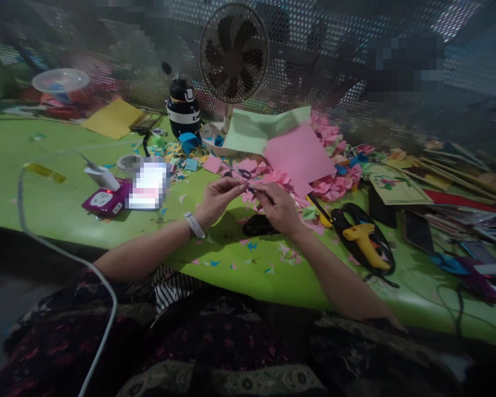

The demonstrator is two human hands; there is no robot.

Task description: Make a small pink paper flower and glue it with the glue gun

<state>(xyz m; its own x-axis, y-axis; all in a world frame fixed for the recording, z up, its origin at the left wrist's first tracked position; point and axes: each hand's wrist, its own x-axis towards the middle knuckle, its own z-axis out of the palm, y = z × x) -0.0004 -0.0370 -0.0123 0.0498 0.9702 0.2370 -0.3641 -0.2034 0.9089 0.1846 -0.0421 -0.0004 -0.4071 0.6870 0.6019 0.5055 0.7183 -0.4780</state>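
Lime-green covering spreads across the table (45,204), which fills the frame from left edge to right and is strewn with coloured paper scraps (252,256). Behind it, a perforated screen (334,55) closes off the dim room. A small fan (233,52) stands at upper centre beside a black bottle (183,107). A yellow sheet (113,117) lies at upper left. A pink sheet (300,154) overlaps a pale green sheet (256,129) just right of centre, with pink paper flowers (334,184) heaped around them. A yellow glue gun (366,242) rests to the right, and a white cable (66,253) loops down the left side. At centre frame, a seated person's left hand (217,198), with a white wristband (194,225), and right hand (279,207) meet just above the table. Both hands pinch a small piece (250,190) at their fingertips, one hand at each end. The piece is slim and dark at one end, and too small to identify. Its long axis runs roughly across the frame from left to right, from one hand to the other. Scissors (237,173) lie just beyond the fingertips, and a black object (258,225) sits below the right hand.
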